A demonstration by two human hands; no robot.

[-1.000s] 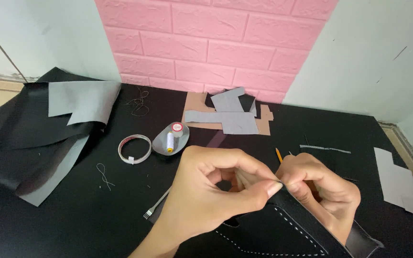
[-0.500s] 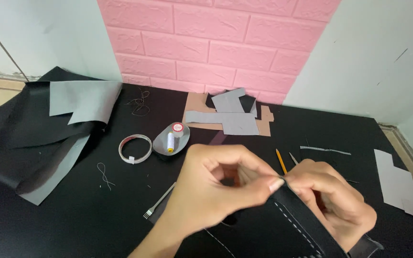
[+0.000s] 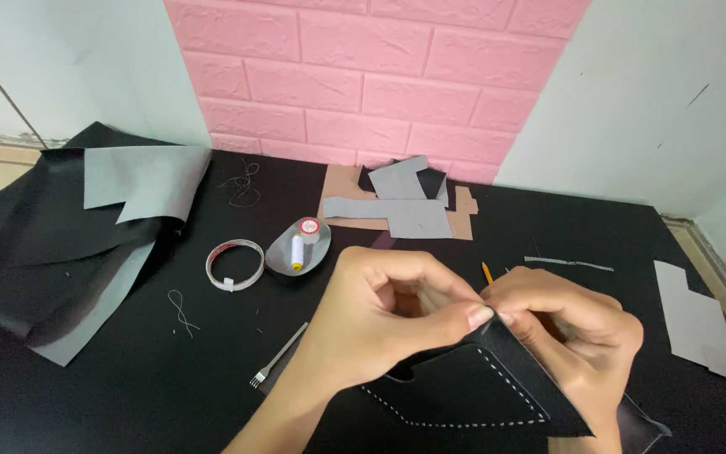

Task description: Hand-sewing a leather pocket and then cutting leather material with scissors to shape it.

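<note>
Black leather piece tilted up, white stitching

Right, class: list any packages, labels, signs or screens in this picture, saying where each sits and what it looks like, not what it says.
Round label: on top of a spool lying in the small grey dish, centre of the black table; white with a red rim.
No packages, signs or screens show.
</note>
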